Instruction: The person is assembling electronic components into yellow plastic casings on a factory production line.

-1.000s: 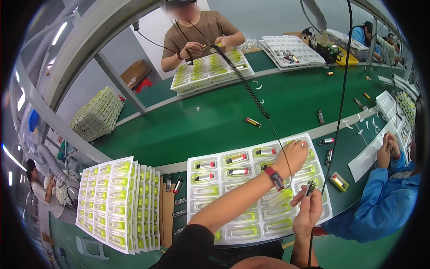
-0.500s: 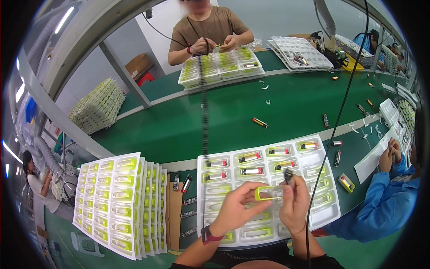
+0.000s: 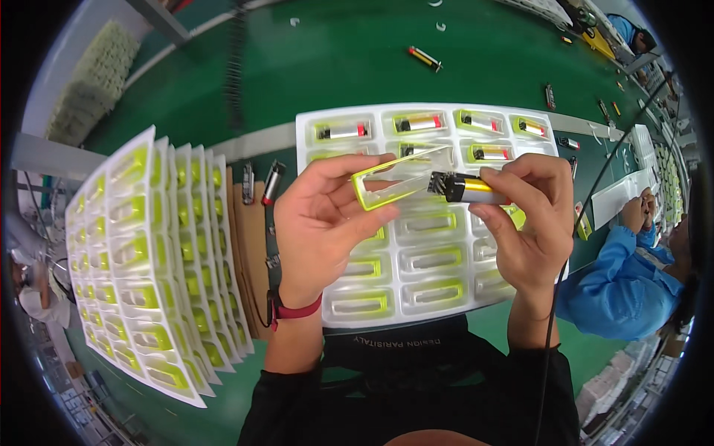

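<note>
My left hand [image 3: 327, 215] pinches a clear plastic shell with a lime-green rim [image 3: 362, 190], its open end turned to the right. Between the fingers of my right hand [image 3: 532, 223] is a small cylindrical battery [image 3: 476, 189] with a dark circuit piece on its left end. That end lies at the mouth of the shell; I cannot tell whether it is inside. Below both hands lies a white blister tray [image 3: 435, 321]. Its far compartments hold shells with batteries in them, while the nearer ones hold shells without batteries.
Stacked white trays [image 3: 155, 223] of green shells stand on the left beside brown cardboard [image 3: 249, 260]. Loose batteries [image 3: 273, 183] lie next to it, and another battery [image 3: 425, 58] rests on the green surface beyond. A black cable [image 3: 587, 201] hangs at right, near a blue-sleeved co-worker [image 3: 617, 286].
The view has tilted down and come closer. My right hand has turned the battery level, bringing its circuit end to the shell's mouth. The left hand still holds the shell.
</note>
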### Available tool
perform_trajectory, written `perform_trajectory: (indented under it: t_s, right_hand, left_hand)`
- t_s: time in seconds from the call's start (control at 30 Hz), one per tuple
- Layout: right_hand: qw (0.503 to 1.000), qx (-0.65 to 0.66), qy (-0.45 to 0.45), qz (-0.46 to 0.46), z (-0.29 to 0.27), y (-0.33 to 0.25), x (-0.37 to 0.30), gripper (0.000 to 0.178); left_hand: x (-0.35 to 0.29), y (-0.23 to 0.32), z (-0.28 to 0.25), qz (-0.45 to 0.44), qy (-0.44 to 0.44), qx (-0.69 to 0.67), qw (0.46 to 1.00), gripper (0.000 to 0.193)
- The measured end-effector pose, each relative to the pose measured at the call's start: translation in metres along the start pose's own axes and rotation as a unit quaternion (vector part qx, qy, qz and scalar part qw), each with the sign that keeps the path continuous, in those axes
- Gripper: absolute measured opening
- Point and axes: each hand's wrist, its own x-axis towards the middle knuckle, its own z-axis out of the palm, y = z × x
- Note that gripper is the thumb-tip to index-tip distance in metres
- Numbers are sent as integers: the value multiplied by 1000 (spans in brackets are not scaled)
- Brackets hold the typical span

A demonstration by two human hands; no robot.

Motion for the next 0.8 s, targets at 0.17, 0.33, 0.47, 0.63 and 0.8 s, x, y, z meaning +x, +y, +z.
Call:
perform_trajectory:
  t_s: [0.17, 0.33, 0.47, 0.63, 0.8]
  right_hand:
    - [997, -35, -64, -30, 9, 0, 7, 42]
    - [992, -58, -107, -42, 14, -4, 17, 44]
    - [989, -66, -130, -15, 16, -5, 19, 46]
    - [987, -76, -137, 28, 21, -10, 18, 44]
    - [996, -29, -75, 23, 33, -6, 11, 39]
  left_hand:
    - [0, -1, -4, 3, -25, 24, 999, 47]
    - [1, -3, -4, 16, -35, 41, 998, 49]
    - [1, -4, -5, 17, -48, 42, 998, 48]
    - [1, -8, -4, 12, -33, 28, 999, 47]
    - [3, -10, -1, 28, -16, 16, 999, 48]
